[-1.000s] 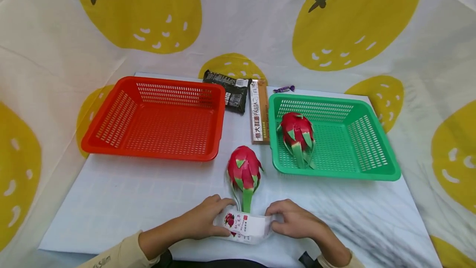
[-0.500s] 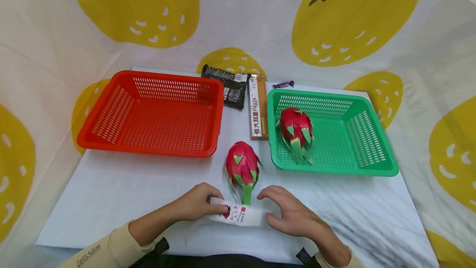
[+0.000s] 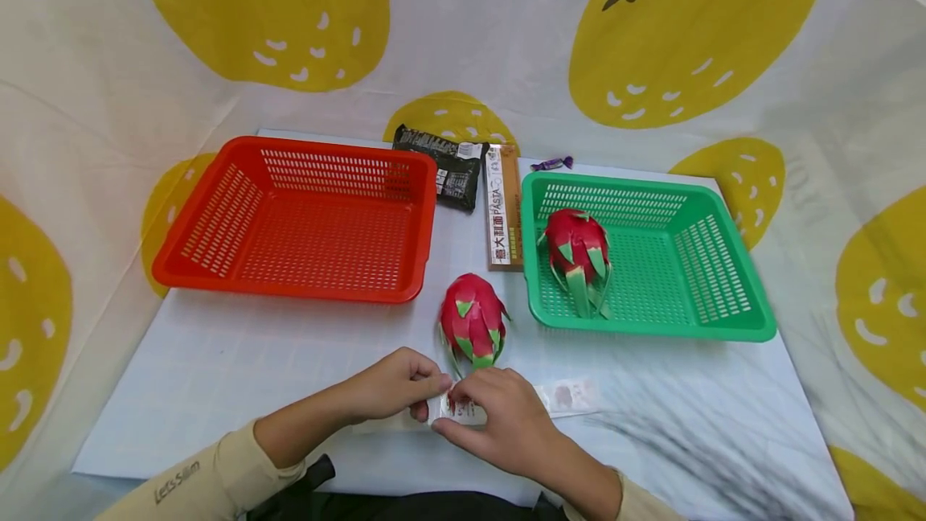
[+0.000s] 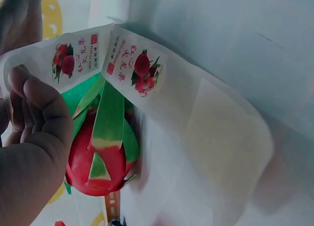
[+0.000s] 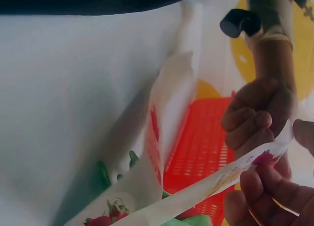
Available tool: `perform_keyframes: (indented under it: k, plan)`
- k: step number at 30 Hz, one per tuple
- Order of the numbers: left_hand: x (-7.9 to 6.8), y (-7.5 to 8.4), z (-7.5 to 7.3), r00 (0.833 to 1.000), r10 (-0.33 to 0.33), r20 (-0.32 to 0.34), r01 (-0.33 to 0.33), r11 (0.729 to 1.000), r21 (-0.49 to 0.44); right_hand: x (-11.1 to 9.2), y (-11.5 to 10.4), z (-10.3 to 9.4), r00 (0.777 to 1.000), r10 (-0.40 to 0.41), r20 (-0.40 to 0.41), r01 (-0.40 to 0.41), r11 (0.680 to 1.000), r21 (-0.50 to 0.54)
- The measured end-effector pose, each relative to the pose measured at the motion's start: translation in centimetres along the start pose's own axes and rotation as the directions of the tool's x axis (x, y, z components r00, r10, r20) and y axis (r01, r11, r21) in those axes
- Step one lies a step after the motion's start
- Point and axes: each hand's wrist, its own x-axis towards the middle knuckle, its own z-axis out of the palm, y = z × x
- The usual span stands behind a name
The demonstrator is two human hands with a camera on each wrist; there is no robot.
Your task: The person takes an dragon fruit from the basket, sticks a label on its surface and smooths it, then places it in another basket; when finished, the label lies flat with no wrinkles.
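Observation:
My left hand [image 3: 394,384] pinches the left end of a strip of labels [image 3: 569,397] printed with dragon fruit pictures. Close beside it, the fingers and thumb of my right hand [image 3: 506,424] pinch the same strip; part of it is hidden beneath that hand, and its tail stretches right. In the left wrist view, the label strip [image 4: 77,58] bends in the middle, showing two printed labels and a bare translucent stretch. Just beyond my hands lies a red dragon fruit [image 3: 473,316] with green scales, its lower tips covered by the right hand.
A red basket [image 3: 289,296] stands back left. On the right, a green basket [image 3: 651,334] holds another dragon fruit [image 3: 576,244]. Between them lie a black packet [image 3: 459,179] and a pasta box [image 3: 502,215], with a purple-wrapped candy [image 3: 552,163] behind the green basket.
My right hand let go of the strip's right end, spread open, then moved left to pinch it beside my left hand. The folded strip now extends farther right.

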Motion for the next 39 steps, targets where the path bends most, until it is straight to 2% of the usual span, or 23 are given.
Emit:
perform_keyframes:
  k: [6,14,22,25,30,34,39]
  plan:
    - [-0.1,0.4,-0.2,0.996,0.048,0.074,-0.050,0.999,0.015,0.2,-0.2,-0.1,0.995,0.090,0.052,-0.094,0.992,0.084]
    - [-0.1,0.6,0.0,0.991,0.066,0.116,-0.069,0.997,0.020,0.4,-0.3,-0.4,0.986,0.077,0.148,-0.093,0.990,0.104]
    - [-0.3,0.8,0.0,0.987,0.062,0.150,-0.080,0.991,0.112,0.4,0.2,-0.5,0.944,0.108,0.313,-0.184,0.957,0.225]
    - [-0.4,0.8,0.0,0.987,0.069,0.143,-0.089,0.986,0.141,0.5,0.3,-0.6,0.938,0.113,0.327,-0.197,0.952,0.236]
    - [-0.4,0.9,-0.1,0.989,0.073,0.128,-0.094,0.981,0.172,0.6,0.3,-0.9,0.946,0.122,0.299,-0.193,0.956,0.221]
    - [-0.5,0.8,-0.4,0.993,0.036,0.109,-0.058,0.977,0.205,0.6,0.6,-1.6,0.949,0.180,0.258,-0.227,0.960,0.162]
    - [-1.0,-0.1,-0.9,0.996,-0.083,0.037,0.068,0.948,0.311,0.3,1.5,-3.7,0.917,0.312,0.249,-0.344,0.934,0.098]
